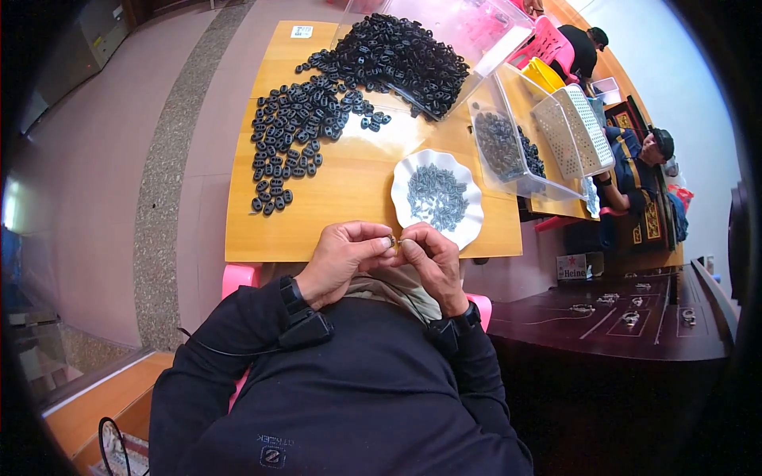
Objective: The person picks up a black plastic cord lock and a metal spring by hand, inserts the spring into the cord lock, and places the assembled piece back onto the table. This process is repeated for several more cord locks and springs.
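My left hand (343, 258) and my right hand (431, 258) meet at the near edge of a wooden table (349, 206). Their fingertips pinch a small part (394, 241) between them; its shape is too small to tell. Just beyond my right hand stands a white scalloped plate (468, 218) holding a heap of small grey pieces (435, 197). Farther out, several small black ring-shaped parts (290, 139) lie spread over the table's left and middle.
A clear plastic bin (484, 28) tipped on its side spills a heap of black parts (401, 51). Another clear bin (520, 159) with black parts stands at the right. Two perforated trays (575, 123), pink chairs and two seated people are beyond. A dark carved table (619, 317) sits right.
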Action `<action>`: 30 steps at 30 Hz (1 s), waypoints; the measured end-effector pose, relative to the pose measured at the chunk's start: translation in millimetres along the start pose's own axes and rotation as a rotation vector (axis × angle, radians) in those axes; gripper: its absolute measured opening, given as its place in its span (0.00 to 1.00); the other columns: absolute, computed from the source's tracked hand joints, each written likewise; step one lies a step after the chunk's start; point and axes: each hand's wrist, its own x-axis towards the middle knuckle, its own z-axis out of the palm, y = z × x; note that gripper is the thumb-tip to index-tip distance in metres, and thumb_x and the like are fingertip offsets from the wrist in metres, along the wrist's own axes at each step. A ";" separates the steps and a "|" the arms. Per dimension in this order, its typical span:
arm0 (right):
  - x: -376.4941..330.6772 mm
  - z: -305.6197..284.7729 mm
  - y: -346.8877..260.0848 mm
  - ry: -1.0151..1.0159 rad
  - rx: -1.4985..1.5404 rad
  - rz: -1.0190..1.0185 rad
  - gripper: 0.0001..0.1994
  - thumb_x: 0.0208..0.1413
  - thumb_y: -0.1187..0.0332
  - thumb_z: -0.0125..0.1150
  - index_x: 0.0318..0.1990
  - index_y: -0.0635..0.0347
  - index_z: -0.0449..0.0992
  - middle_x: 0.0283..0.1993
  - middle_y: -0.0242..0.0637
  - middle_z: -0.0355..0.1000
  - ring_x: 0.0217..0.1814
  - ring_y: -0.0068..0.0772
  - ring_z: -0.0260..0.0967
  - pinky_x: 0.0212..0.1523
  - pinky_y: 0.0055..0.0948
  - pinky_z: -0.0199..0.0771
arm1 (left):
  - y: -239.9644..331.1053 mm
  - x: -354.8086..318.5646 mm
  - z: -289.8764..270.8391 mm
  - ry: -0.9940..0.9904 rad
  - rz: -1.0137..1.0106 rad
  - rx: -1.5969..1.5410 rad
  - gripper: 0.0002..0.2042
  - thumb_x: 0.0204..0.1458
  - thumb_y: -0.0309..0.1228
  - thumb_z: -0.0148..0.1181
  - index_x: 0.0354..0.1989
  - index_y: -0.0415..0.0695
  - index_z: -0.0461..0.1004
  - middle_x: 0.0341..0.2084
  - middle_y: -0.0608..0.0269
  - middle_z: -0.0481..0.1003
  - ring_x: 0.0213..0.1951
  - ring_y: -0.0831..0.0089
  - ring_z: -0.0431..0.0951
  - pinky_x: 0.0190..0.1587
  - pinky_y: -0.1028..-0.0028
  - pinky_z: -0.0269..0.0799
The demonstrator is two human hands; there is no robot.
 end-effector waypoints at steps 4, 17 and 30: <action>0.6 1.4 -2.9 -0.003 -0.010 -0.002 0.05 0.62 0.76 0.51 0.38 0.71 0.70 0.38 0.35 0.66 0.34 0.21 0.69 0.38 0.22 0.79 | -0.7 0.9 -0.4 -0.019 0.000 -0.015 0.09 0.55 0.22 0.58 0.43 0.34 0.73 0.35 0.57 0.77 0.36 0.72 0.79 0.41 0.74 0.79; 0.5 1.3 1.6 0.012 -0.041 0.006 0.02 0.60 0.77 0.54 0.37 0.68 0.70 0.35 0.31 0.67 0.34 0.19 0.70 0.35 0.18 0.72 | -1.4 2.0 -1.3 -0.030 -0.033 -0.012 0.08 0.54 0.21 0.58 0.42 0.34 0.74 0.34 0.56 0.78 0.35 0.71 0.80 0.41 0.74 0.79; 1.3 1.5 -6.6 0.019 -0.247 -0.097 0.01 0.56 0.78 0.58 0.33 0.68 0.73 0.32 0.33 0.70 0.31 0.19 0.65 0.31 0.18 0.66 | -1.7 1.4 -1.4 -0.036 -0.046 0.026 0.08 0.54 0.21 0.59 0.41 0.33 0.73 0.33 0.56 0.78 0.33 0.71 0.80 0.39 0.75 0.80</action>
